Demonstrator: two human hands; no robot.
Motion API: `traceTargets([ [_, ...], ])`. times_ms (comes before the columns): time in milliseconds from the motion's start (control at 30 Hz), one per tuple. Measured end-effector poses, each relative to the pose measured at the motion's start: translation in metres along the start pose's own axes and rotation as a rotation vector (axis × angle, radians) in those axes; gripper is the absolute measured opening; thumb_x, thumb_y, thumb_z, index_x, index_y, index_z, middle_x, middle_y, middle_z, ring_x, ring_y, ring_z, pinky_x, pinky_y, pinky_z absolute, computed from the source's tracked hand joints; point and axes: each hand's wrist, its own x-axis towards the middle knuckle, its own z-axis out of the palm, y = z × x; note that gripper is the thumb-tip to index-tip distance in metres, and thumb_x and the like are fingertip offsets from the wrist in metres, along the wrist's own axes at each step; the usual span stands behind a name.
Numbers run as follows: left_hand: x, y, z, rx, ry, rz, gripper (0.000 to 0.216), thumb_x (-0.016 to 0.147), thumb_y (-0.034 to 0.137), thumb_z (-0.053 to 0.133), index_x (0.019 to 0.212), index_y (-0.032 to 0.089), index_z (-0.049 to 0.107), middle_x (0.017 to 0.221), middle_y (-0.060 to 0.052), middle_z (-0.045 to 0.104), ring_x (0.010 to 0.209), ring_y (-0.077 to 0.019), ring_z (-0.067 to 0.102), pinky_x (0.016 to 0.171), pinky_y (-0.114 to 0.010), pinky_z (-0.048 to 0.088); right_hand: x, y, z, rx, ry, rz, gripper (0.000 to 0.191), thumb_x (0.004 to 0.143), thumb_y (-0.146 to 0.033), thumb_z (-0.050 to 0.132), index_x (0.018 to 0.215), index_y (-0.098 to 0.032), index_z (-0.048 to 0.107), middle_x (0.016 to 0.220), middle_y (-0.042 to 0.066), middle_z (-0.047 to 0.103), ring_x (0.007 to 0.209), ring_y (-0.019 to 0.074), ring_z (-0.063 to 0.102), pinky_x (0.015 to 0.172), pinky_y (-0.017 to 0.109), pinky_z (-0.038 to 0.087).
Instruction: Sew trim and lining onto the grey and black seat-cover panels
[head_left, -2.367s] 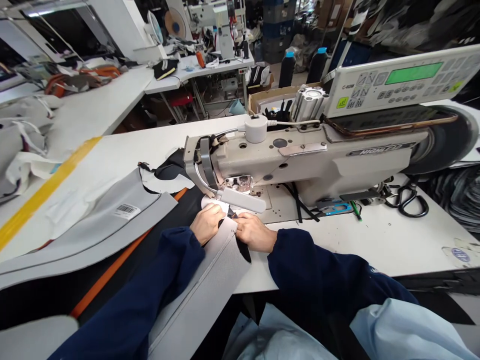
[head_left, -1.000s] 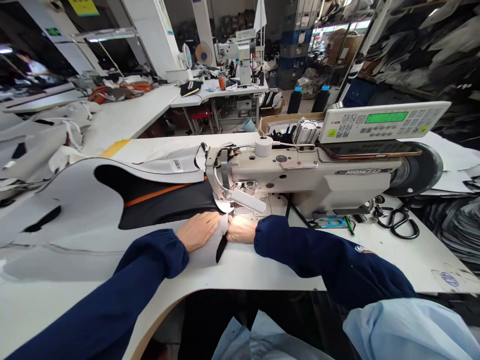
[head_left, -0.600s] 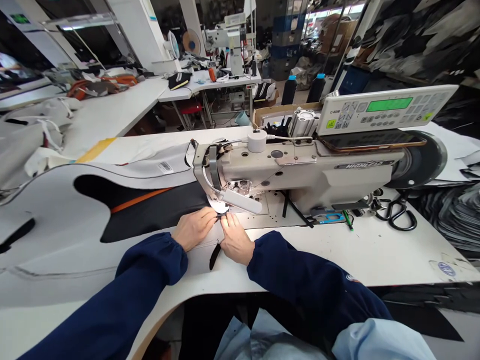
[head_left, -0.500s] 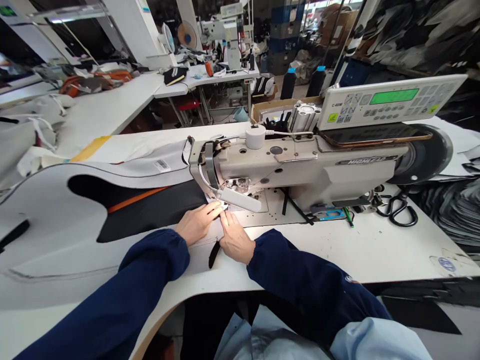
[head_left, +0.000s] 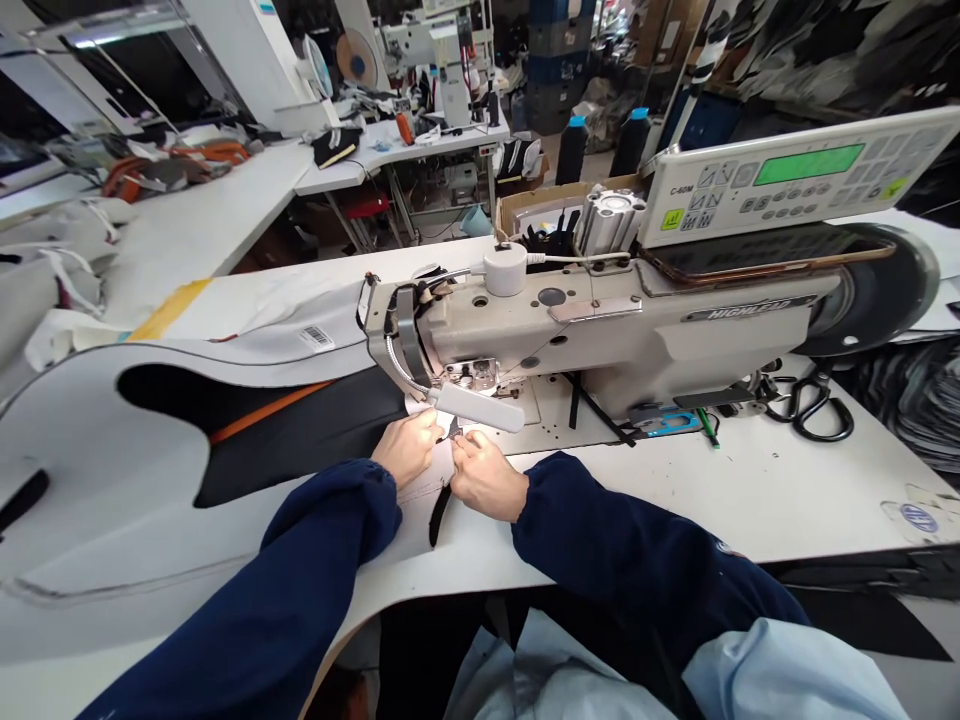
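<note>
A large light-grey fabric piece with a black panel and an orange strip spreads over the left of the table. Its right end lies by the needle area of the sewing machine. My left hand is closed on the fabric edge, fingers curled, just below the machine's lamp. Close beside it, my right hand pinches the same edge. A small dark bit shows between the two hands; its kind is unclear. Below my right hand hangs a black strip. The needle is hidden behind the lamp.
Right of the hands lie black scissors, a blue tool and a green pen. A control panel and a phone sit atop the machine. Stacked dark pieces stand at the right edge.
My hands have drawn slightly apart at the fabric edge, and a dark bit now shows between them. Fingers of the left hand have curled in. The view has shifted a little.
</note>
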Motion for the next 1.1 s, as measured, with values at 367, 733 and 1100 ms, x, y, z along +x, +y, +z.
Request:
traceTargets([
  [367, 0.009, 0.012, -0.003, -0.035, -0.08, -0.055, 0.027, 0.08, 0.009, 0.042, 0.089, 0.015, 0.066, 0.093, -0.009, 0.064, 0.082, -0.0206, 0.06, 0.07, -0.03, 0.047, 0.002, 0.008, 0.022, 0.004, 0.07, 0.067, 0.024, 0.084, -0.008, 0.046, 0.082, -0.009, 0.07, 0.086, 0.017, 0.065, 0.094, 0.0282, 0.056, 0.078, 0.043, 0.042],
  [733, 0.021, 0.005, 0.001, -0.117, -0.001, -0.143, 0.03, 0.084, 0.015, 0.041, 0.083, 0.016, 0.07, 0.093, -0.009, 0.068, 0.084, -0.0208, 0.062, 0.075, -0.028, 0.048, 0.003, -0.011, 0.011, 0.057, 0.066, 0.024, 0.019, 0.079, -0.008, 0.048, 0.075, -0.014, 0.066, 0.075, 0.009, 0.065, 0.085, 0.0235, 0.056, 0.088, 0.042, 0.038],
  [1100, 0.018, 0.006, 0.007, -0.117, 0.003, -0.124, 0.03, 0.084, 0.013, 0.04, 0.089, 0.015, 0.07, 0.093, -0.009, 0.066, 0.086, -0.0188, 0.061, 0.078, -0.027, 0.048, -0.021, 0.067, -0.004, 0.192, 0.203, 0.624, 0.017, 0.083, -0.015, 0.043, 0.082, -0.016, 0.059, 0.09, 0.009, 0.06, 0.089, 0.0219, 0.048, 0.078, 0.034, 0.033],
])
